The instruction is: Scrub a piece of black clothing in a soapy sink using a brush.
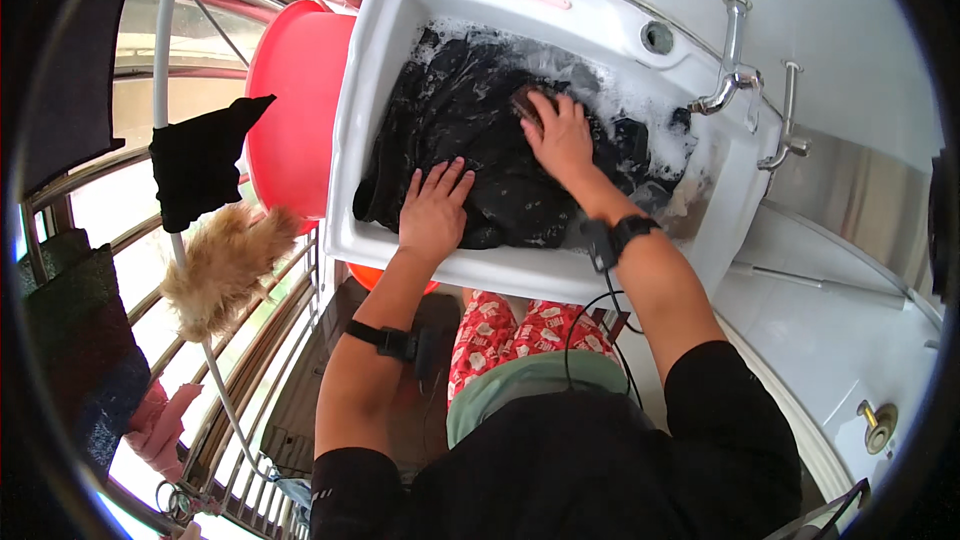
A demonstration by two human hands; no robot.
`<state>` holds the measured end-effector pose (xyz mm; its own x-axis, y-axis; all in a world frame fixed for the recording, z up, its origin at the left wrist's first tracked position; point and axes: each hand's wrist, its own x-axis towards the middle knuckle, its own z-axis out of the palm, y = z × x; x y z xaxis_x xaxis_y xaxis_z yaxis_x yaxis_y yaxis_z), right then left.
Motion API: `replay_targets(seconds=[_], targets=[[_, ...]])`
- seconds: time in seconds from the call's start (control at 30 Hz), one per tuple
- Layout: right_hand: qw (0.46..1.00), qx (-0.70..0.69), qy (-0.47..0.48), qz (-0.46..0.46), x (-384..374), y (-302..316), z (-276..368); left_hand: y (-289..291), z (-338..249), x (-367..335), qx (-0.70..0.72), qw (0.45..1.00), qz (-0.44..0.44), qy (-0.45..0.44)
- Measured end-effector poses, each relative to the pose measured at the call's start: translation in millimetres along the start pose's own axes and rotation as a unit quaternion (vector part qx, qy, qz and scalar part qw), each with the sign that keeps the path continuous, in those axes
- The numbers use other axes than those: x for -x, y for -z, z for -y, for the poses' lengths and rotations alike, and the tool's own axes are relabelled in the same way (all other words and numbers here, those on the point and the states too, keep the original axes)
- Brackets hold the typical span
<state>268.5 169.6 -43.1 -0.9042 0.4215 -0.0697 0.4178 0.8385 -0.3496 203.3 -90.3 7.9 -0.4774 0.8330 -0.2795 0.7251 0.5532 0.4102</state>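
Your right hand [562, 145] grips a dark brown scrubbing brush [523, 108] against a wet black garment [490, 175]; your left hand [435, 212], unclenched with fingers spread, lies flat on the fabric, nearer and to the left. This looks like the scrubbing step; the next stroke would call for a steady left palm. The sodden, rumpled garment lies in a smooth white rectangular sink [520, 272], lacy suds [660, 130] far and right, a curved chrome faucet [738, 60] at right, a round red plastic basin [300, 100] at left.
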Motion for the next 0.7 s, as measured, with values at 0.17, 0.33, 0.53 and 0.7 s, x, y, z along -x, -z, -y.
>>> replay_targets(seconds=[0.17, 0.33, 0.53, 0.7], targets=[[0.997, -0.055, -0.047, -0.012, -12, -8, 11, -6, 11, 8, -0.065, 0.996, -0.041, 0.052], [0.965, -0.239, 0.063, -0.083, 48, 3, 78, -6, -13, 34, 0.009, 0.999, -0.031, -0.028], [0.994, -0.047, 0.088, -0.034, 5, -16, 57, -1, -1, 49, 0.065, 0.998, -0.009, -0.007], [0.999, -0.018, 0.040, 0.015, -46, -1, 16, 7, 10, 46, 0.039, 0.997, -0.054, 0.042]])
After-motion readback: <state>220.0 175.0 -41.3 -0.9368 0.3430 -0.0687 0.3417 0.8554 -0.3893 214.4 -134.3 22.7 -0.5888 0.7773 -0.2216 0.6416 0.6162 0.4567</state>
